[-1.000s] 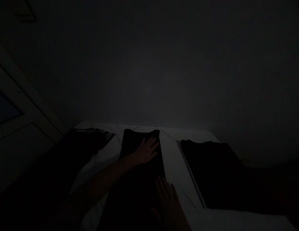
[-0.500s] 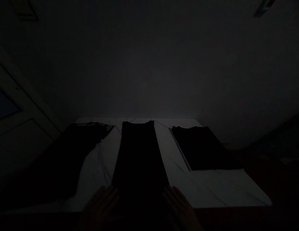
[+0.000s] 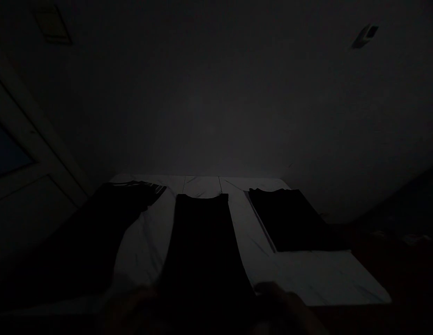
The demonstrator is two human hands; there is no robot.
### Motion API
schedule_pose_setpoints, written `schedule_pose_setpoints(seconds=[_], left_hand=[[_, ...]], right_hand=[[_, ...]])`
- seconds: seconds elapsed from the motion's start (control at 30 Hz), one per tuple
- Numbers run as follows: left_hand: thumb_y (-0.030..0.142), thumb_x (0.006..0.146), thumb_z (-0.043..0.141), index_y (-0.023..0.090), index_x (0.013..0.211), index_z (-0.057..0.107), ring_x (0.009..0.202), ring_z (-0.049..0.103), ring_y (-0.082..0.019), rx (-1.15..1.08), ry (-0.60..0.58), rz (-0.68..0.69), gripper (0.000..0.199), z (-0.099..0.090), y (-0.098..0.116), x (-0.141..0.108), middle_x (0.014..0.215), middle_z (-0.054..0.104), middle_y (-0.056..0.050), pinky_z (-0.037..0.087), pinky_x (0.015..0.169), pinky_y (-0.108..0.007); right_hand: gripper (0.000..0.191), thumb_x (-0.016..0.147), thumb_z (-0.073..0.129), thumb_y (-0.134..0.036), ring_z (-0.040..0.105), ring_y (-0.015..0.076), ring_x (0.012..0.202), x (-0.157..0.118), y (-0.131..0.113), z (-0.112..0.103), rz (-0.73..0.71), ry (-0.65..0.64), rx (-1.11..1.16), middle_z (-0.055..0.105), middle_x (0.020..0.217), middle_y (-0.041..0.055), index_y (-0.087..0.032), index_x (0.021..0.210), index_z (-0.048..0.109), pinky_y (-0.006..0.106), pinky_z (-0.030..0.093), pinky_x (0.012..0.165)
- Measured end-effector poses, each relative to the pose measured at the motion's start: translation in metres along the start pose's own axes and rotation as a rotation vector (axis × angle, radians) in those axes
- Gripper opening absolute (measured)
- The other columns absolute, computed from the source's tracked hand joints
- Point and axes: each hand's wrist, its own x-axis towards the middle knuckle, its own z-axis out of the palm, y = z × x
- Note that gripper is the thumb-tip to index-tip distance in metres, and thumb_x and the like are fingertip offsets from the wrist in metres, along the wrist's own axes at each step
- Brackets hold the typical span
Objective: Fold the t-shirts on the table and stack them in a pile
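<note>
Three dark garments lie side by side on a white marbled surface [image 3: 324, 279], and the dim light hides most of their detail. The middle one, a long black garment [image 3: 202, 251], lies straight with its far edge short of the surface's back edge. My left hand [image 3: 132, 307] is a dark blur at the bottom of the frame, near that garment's near left side. My right hand [image 3: 282, 304] is at its near right edge, fingers curled. Whether either hand grips the cloth is hidden by the darkness.
A dark garment with pale stripes at its collar or sleeve [image 3: 97, 228] lies to the left. A folded black garment [image 3: 293, 218] lies to the right. A door [image 3: 35, 139] stands at the left, with a wall behind the surface and a small fixture [image 3: 365, 35] high up.
The far edge of the middle garment has slid toward me. My hands have moved from lying on the cloth to its near end, and the view has tilted slightly.
</note>
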Motion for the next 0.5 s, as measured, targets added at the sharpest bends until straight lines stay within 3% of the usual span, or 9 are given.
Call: schedule_pose_setpoints(seconds=[0.03, 0.1, 0.17, 0.2, 0.27, 0.33, 0.4, 0.5], left_hand=[[0.046, 0.087, 0.052, 0.050, 0.127, 0.066, 0.099, 0.071, -0.027, -0.098, -0.047, -0.133, 0.043, -0.020, 0.005, 0.025, 0.102, 0.078, 0.009, 0.060, 0.084, -0.040], [0.053, 0.087, 0.053, 0.034, 0.119, 0.072, 0.104, 0.070, -0.027, -0.314, -0.155, -0.271, 0.041, -0.056, 0.013, 0.088, 0.109, 0.077, 0.002, 0.059, 0.087, -0.036], [0.059, 0.081, 0.061, 0.025, 0.104, 0.075, 0.100, 0.069, -0.027, -0.499, -0.219, -0.310, 0.043, -0.075, 0.014, 0.158, 0.104, 0.077, -0.004, 0.058, 0.086, -0.036], [0.059, 0.078, 0.065, 0.022, 0.104, 0.073, 0.099, 0.069, -0.027, -0.602, -0.229, -0.354, 0.046, -0.076, 0.010, 0.191, 0.104, 0.076, -0.006, 0.057, 0.084, -0.036], [0.057, 0.073, 0.071, 0.019, 0.101, 0.071, 0.094, 0.070, -0.026, -0.793, -0.231, -0.479, 0.047, -0.064, -0.005, 0.245, 0.103, 0.075, -0.008, 0.057, 0.079, -0.035], [0.052, 0.068, 0.075, 0.017, 0.093, 0.069, 0.087, 0.070, -0.024, -0.893, -0.216, -0.589, 0.043, -0.039, -0.026, 0.281, 0.096, 0.075, -0.009, 0.056, 0.074, -0.034], [0.046, 0.065, 0.077, 0.016, 0.083, 0.068, 0.079, 0.069, -0.023, -0.899, -0.202, -0.653, 0.037, -0.014, -0.045, 0.300, 0.084, 0.073, -0.009, 0.054, 0.069, -0.033], [0.041, 0.063, 0.077, 0.014, 0.079, 0.068, 0.070, 0.066, -0.022, -0.846, -0.160, -0.664, 0.032, 0.010, -0.064, 0.308, 0.072, 0.070, -0.007, 0.050, 0.062, -0.031]], right_hand=[[0.045, 0.093, 0.053, -0.054, 0.071, 0.0301, 0.094, 0.020, -0.005, -0.022, 0.040, 0.016, 0.075, 0.075, 0.105, 0.0102, -0.035, 0.132, 0.064, 0.043, 0.060, 0.078], [0.042, 0.095, 0.049, -0.052, 0.069, 0.0266, 0.093, 0.077, -0.012, -0.065, 0.072, 0.033, 0.218, 0.073, 0.103, 0.0103, -0.026, 0.122, 0.068, 0.040, 0.058, 0.080], [0.039, 0.094, 0.053, -0.052, 0.066, 0.0230, 0.092, 0.146, -0.009, -0.094, 0.063, -0.008, 0.349, 0.071, 0.100, 0.0082, -0.020, 0.110, 0.069, 0.036, 0.055, 0.081], [0.039, 0.091, 0.057, -0.053, 0.065, 0.0216, 0.088, 0.181, -0.003, -0.100, 0.055, -0.031, 0.401, 0.071, 0.096, 0.0076, -0.018, 0.104, 0.069, 0.034, 0.054, 0.078], [0.040, 0.086, 0.062, -0.051, 0.062, 0.0178, 0.077, 0.242, 0.015, -0.095, 0.133, -0.059, 0.469, 0.069, 0.088, 0.0059, -0.014, 0.099, 0.068, 0.029, 0.051, 0.068], [0.035, 0.086, 0.062, -0.043, 0.060, 0.0157, 0.070, 0.286, 0.035, -0.075, 0.259, -0.081, 0.440, 0.068, 0.081, 0.0048, -0.011, 0.098, 0.069, 0.026, 0.048, 0.062], [0.030, 0.088, 0.058, -0.035, 0.060, 0.0159, 0.067, 0.311, 0.053, -0.051, 0.324, -0.060, 0.387, 0.069, 0.076, 0.0052, -0.009, 0.095, 0.070, 0.026, 0.047, 0.060], [0.027, 0.089, 0.055, -0.030, 0.064, 0.0191, 0.072, 0.325, 0.072, -0.027, 0.343, 0.011, 0.317, 0.071, 0.077, 0.0078, -0.009, 0.086, 0.072, 0.027, 0.047, 0.063]])
